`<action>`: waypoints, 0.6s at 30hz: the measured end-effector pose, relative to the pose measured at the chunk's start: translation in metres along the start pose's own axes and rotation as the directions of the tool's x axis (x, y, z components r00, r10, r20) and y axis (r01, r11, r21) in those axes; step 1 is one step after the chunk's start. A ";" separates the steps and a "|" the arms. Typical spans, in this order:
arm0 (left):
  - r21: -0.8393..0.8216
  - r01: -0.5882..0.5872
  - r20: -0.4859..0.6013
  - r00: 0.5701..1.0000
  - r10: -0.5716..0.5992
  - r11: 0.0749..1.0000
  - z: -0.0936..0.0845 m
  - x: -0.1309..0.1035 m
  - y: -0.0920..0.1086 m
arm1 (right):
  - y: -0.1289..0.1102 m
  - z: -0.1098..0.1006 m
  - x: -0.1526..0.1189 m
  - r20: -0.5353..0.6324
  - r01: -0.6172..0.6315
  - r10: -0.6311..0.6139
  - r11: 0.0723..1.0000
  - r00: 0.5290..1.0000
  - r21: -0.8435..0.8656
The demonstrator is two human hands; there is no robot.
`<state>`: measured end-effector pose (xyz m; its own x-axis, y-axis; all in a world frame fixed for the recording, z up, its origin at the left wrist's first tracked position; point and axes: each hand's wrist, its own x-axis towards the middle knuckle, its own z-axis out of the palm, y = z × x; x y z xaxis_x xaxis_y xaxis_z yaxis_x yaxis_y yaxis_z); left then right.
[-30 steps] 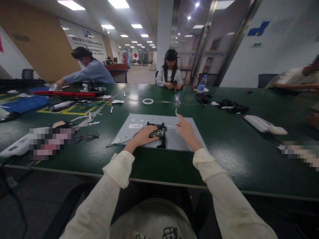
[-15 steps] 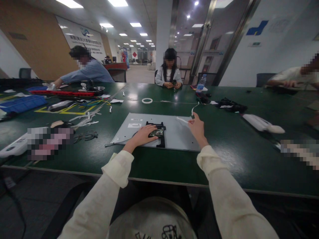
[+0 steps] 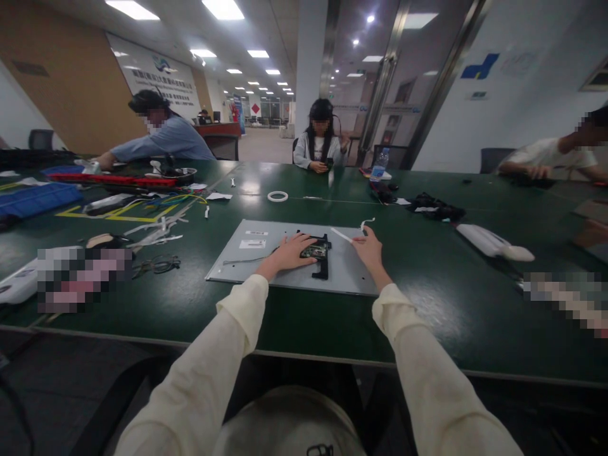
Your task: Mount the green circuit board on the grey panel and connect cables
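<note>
A flat grey panel (image 3: 256,269) with paper labels lies on the green table in front of me. My left hand (image 3: 291,251) is over a black bracket (image 3: 322,269) holding a small circuit board (image 3: 311,251), its thumb and fingers spread around the board. A thin dark cable (image 3: 244,260) runs leftward from under this hand. Above the panel's right part, my right hand (image 3: 369,249) pinches a narrow white strip (image 3: 341,235). One end points left over the panel, and a curled white end sticks up past the fingertips.
A white tape ring (image 3: 277,196) lies beyond the panel. Eyeglasses (image 3: 159,265), loose white strips (image 3: 159,229) and a blue tray (image 3: 40,201) are at left. At right are a white device (image 3: 494,242), dark cloth (image 3: 434,206) and a water bottle (image 3: 379,164). Other people sit around the table.
My left hand and the bracket with its board have shifted right across the panel. My right hand has dropped slightly, and the upper end of the white strip now sits lower and curls rightward.
</note>
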<state>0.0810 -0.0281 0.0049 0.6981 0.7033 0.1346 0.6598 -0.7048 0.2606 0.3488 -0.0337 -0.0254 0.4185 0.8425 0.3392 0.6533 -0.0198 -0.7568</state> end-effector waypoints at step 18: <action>-0.022 0.218 -0.063 0.974 -0.219 0.976 0.007 -0.036 -0.012 | -0.010 0.010 -0.010 0.039 -0.032 0.029 0.996 0.999 0.084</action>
<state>0.0501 -0.0455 -0.0097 0.5180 0.8448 0.1346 0.7896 -0.5327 0.3047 0.3313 -0.0368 -0.0267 0.4123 0.8620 0.2949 0.5839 -0.0016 -0.8118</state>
